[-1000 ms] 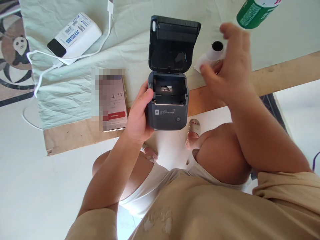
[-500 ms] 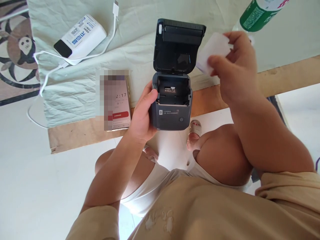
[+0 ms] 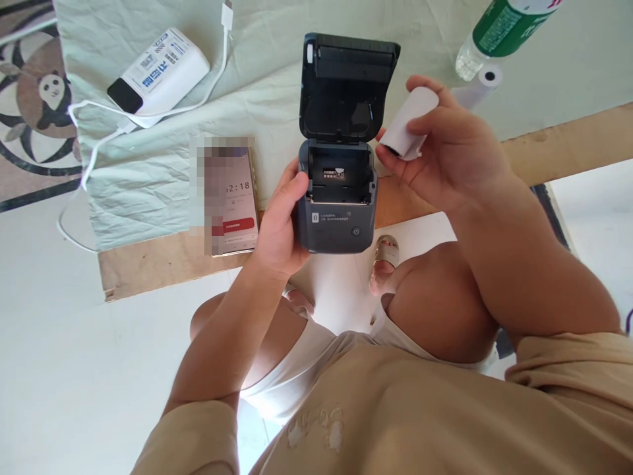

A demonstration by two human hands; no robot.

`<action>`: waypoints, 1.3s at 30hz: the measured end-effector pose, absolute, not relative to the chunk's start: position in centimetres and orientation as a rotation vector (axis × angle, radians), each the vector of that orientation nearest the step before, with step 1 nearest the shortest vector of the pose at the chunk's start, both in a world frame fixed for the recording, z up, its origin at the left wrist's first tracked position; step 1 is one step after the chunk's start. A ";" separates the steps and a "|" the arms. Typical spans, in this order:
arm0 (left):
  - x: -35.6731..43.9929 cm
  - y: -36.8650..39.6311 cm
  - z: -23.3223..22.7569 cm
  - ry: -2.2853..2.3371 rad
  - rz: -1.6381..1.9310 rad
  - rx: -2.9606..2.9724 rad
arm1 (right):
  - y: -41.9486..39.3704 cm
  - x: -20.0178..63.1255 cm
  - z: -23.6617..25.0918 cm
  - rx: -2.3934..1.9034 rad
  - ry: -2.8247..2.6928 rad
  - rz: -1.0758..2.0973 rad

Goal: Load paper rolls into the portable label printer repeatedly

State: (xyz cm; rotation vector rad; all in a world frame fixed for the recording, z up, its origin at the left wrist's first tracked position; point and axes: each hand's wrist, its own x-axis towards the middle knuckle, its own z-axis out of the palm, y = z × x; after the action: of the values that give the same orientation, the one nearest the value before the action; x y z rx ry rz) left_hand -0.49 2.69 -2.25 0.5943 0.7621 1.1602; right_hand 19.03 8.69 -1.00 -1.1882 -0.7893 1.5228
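Dark grey plastic printer (image 3: 339, 198), lid tipped open and upright, sits at the near edge of the surface (image 3: 568, 142), partly overhanging it. Left hand (image 3: 279, 227) wraps the printer's left side, thumb on the front corner, fingers curled behind and out of sight. Right hand (image 3: 448, 155) pinches a white paper roll (image 3: 408, 122) between thumb and fingers, held in the air just right of the open paper bay, core end facing down toward the camera. Step in hand, by my reading: loading paper, roll up but not yet seated. The next move seems to call for turning the roll so its axis lies across the bay, then lowering it in with the loose end toward the lid. A second roll (image 3: 482, 82) lies farther back beside a green-labelled bottle (image 3: 497, 30), which is cut off by the top edge. A phone (image 3: 232, 198) lies left of the printer, its screen largely blurred. A white power bank (image 3: 161, 72) and cable (image 3: 99, 122) rest on the pale cloth (image 3: 267, 99). Whether the roll's loose end is free cannot be made out; bay label too small to read.
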 end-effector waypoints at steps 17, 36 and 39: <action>-0.2 2.4 -2.1 0.730 1.170 0.585 | 4.6 16.7 0.3 -1.244 -2.044 0.305; -0.8 2.0 -2.3 0.849 1.132 0.678 | 4.3 17.0 0.8 -0.989 -1.876 0.281; -0.8 2.0 -2.3 0.865 1.113 0.707 | 5.5 17.5 1.2 -1.180 -1.600 0.580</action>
State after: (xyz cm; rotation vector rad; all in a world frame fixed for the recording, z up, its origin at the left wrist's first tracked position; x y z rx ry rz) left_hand -0.77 2.03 -2.29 0.7072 0.8651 1.1130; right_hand 17.51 5.48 1.24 -1.1801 -1.6005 0.5801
